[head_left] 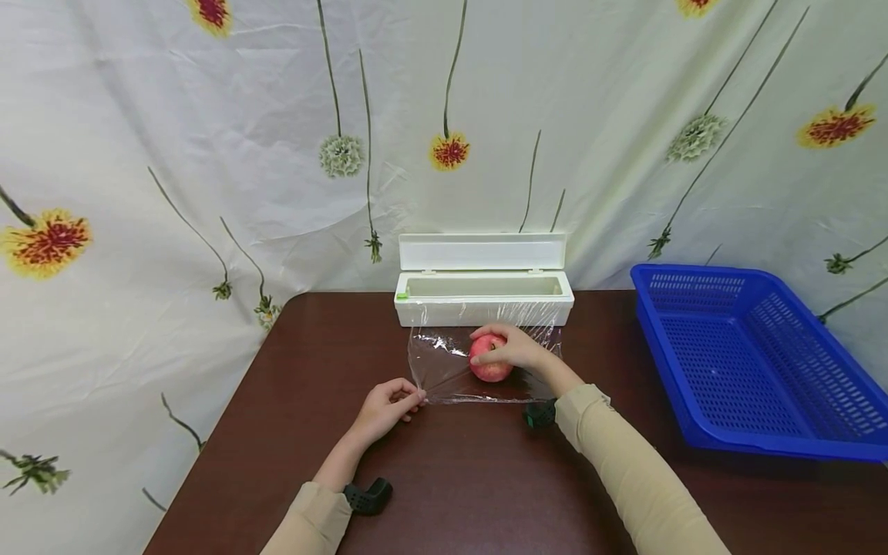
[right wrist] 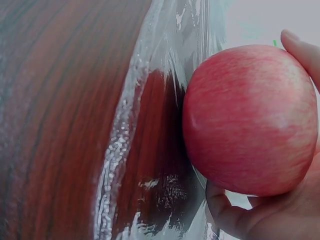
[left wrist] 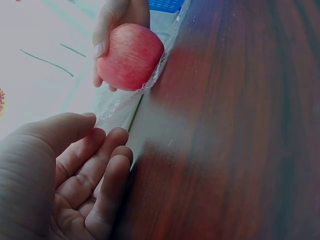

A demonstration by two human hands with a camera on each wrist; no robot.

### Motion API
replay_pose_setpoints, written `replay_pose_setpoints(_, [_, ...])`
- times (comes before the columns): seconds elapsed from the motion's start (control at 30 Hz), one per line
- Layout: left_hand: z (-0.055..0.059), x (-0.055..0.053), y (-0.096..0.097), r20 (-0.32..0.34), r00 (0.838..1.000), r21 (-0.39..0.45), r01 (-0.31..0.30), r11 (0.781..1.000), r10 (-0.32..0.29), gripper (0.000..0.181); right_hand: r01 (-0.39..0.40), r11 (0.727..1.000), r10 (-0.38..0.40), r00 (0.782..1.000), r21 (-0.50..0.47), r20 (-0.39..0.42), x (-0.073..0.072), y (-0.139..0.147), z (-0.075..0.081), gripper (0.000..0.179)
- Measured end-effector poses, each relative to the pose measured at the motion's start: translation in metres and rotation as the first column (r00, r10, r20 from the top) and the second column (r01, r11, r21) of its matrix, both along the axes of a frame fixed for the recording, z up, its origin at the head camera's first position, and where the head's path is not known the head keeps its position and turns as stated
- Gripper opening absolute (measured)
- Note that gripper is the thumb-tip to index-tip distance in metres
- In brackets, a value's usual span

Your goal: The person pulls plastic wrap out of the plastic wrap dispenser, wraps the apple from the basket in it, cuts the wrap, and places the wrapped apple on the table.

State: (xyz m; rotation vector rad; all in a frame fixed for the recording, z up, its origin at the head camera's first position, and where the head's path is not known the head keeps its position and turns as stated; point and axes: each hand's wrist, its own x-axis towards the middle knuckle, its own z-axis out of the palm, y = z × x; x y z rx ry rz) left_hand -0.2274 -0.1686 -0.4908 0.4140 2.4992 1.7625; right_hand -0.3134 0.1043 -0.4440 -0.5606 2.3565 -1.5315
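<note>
The apple (head_left: 491, 371), red and streaked with yellow, is at the middle of the bench (head_left: 333, 339), above the film (head_left: 444, 351), its stem side up in the head view. Whether its underside bears on the film cannot be told from here. The right hand (head_left: 509, 348) grips the apple from above and from its right side, thumb and fingers spread to the fruit's width and curved round it. The left hand (head_left: 388, 405) pinches the film's near left corner between thumb and forefinger, with the tips brought together; its other fingers are loosely bent below, clear of the apple.

The film, clear and glossy, extends over the front of the white box (head_left: 402, 314) toward the person. Its near edge is gathered into a crinkled strip, and creases run from the pinched corner toward the fruit. The box stands at the far side of the bench, its lid (head_left: 482, 251) raised and tilted back; a small green piece (head_left: 402, 296) sits at its left end. To the right, well apart from the box, is a blue basket (head_left: 655, 347) with slotted walls. Behind hangs a pale cloth (head_left: 243, 92) printed with flowers. Beige sleeves (head_left: 631, 462) cover both forearms, and a dark device (head_left: 369, 497) is worn at each wrist.
</note>
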Motion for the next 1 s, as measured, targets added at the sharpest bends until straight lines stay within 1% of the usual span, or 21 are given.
replay_pose_setpoints(0.17, [0.0,0.0,0.001,0.012,1.0,0.009,-0.009,1.0,0.008,0.018,0.033,0.999,-0.033,0.999,-0.003,0.041,0.0,0.001,-0.002,0.052])
replay_pose_setpoints(0.37, [0.004,0.001,0.002,0.026,1.0,0.013,-0.013,1.0,0.012,0.017,0.052,0.998,-0.052,0.999,0.019,0.011,0.001,0.002,-0.004,0.057])
replay_pose_setpoints(0.4, [0.005,0.002,0.002,0.025,1.0,0.013,-0.012,1.0,0.011,0.017,0.06,0.998,-0.06,0.998,0.023,0.008,0.002,0.003,-0.004,0.058])
replay_pose_setpoints(0.47, [0.012,0.006,0.004,0.017,1.0,0.019,-0.006,1.0,0.006,0.016,0.078,0.997,-0.079,0.997,0.018,0.008,0.004,0.005,-0.005,0.059])
replay_pose_setpoints(0.53, [0.019,0.01,0.006,0.016,1.0,0.023,-0.005,1.0,0.004,0.017,0.109,0.994,-0.109,0.994,0.001,0.019,0.006,0.006,-0.005,0.06])
replay_pose_setpoints(0.63, [0.029,0.015,0.008,0.015,1.0,0.035,-0.01,0.999,0.01,0.017,0.138,0.99,-0.138,0.99,-0.035,0.01,0.009,0.01,-0.006,0.061])
replay_pose_setpoints(0.73, [0.03,0.016,0.007,0.021,0.999,0.052,-0.027,0.998,0.026,0.017,0.161,0.985,-0.162,0.987,-0.056,-0.008,0.011,0.014,-0.008,0.06])
replay_pose_setpoints(0.83, [0.029,0.016,0.006,0.019,0.999,0.067,-0.031,0.997,0.03,0.016,0.177,0.983,-0.179,0.984,-0.053,-0.024,0.014,0.019,-0.01,0.059])
replay_pose_setpoints(1.0, [0.027,0.015,0.005,0.011,1.0,0.078,-0.027,0.997,0.026,0.014,0.211,0.977,-0.211,0.978,-0.023,-0.007,0.021,0.03,-0.014,0.061])
